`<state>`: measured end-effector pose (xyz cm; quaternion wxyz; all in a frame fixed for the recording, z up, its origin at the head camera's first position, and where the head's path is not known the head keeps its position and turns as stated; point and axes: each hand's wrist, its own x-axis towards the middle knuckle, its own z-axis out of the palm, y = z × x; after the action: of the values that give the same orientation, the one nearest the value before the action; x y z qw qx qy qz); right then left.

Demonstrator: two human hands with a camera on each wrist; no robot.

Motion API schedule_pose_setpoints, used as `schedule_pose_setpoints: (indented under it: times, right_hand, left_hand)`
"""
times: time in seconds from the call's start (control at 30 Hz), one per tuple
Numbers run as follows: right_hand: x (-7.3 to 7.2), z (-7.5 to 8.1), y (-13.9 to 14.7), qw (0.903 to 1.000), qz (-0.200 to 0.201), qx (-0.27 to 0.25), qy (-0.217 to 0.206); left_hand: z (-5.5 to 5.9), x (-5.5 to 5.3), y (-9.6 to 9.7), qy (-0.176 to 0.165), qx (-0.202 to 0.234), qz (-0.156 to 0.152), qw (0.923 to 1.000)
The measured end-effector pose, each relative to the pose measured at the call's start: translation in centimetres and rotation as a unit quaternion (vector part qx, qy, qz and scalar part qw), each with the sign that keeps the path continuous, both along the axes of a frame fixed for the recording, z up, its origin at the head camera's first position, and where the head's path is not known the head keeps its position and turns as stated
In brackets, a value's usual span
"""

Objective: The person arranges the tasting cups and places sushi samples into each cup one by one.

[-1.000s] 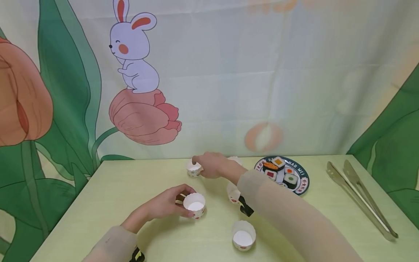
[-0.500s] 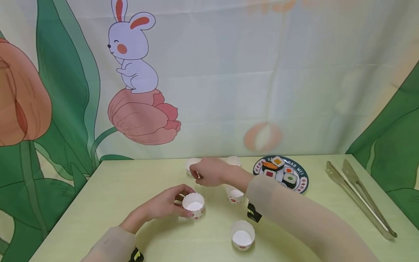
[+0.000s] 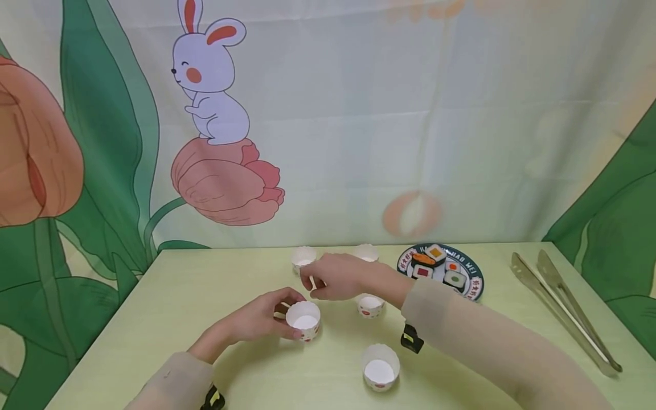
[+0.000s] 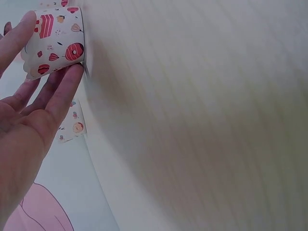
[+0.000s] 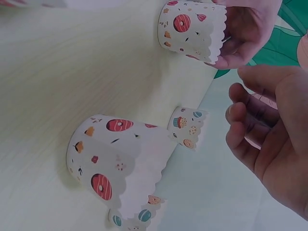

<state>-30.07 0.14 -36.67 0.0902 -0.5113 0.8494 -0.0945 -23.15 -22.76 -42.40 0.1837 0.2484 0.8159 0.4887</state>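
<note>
My left hand (image 3: 256, 317) holds a white paper baking cup (image 3: 304, 326) upright on the table, thumb on the near side and fingers on the far side. In the left wrist view this cup (image 4: 57, 41) shows printed red doughnuts and cake. My right hand (image 3: 340, 277) hovers above and behind it, fingers loosely curled around nothing. Past the fingertips stands another baking cup (image 3: 303, 258) at the back. Two more cups, one at the back (image 3: 367, 251) and one in the middle (image 3: 370, 308), are partly covered by the right hand and wrist. A further cup (image 3: 380, 371) stands nearest me.
At the back right lies a round plate (image 3: 476, 283) with several sushi pieces, partly behind the right sleeve. Metal tongs (image 3: 569, 313) rest along the table's right side. A printed curtain (image 3: 328, 142) hangs right behind the table's far edge.
My right hand has come away from the back left cup, moving towards me and slightly right. That cup stays standing there. The left hand and its cup have not visibly moved.
</note>
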Motion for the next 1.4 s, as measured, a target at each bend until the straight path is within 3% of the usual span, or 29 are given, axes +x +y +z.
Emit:
schedule_pose_setpoints:
  times: [0.3,0.67,1.03,1.4]
  right_hand:
    - [1.1,0.1,0.2,0.9951,0.078,0.044,-0.043]
    - [2.3,-0.9,-0.2,0.9939,0.064,0.089,-0.014]
    - [2.3,-1.7,-0.3,0.9951,0.060,0.079,0.010]
    - [2.5,-1.7,-0.1,0.9957,0.056,0.071,0.019]
  left_hand:
    - [0.0,0.0,0.0,-0.004,0.000,-0.004,1.0000]
    - [0.1,0.0,0.0,-0.015,0.001,-0.007,0.9999]
    - [0.1,0.1,0.1,-0.022,0.003,-0.004,0.9997]
    - [-0.2,0.0,0.3,-0.001,-0.013,-0.003,0.9999]
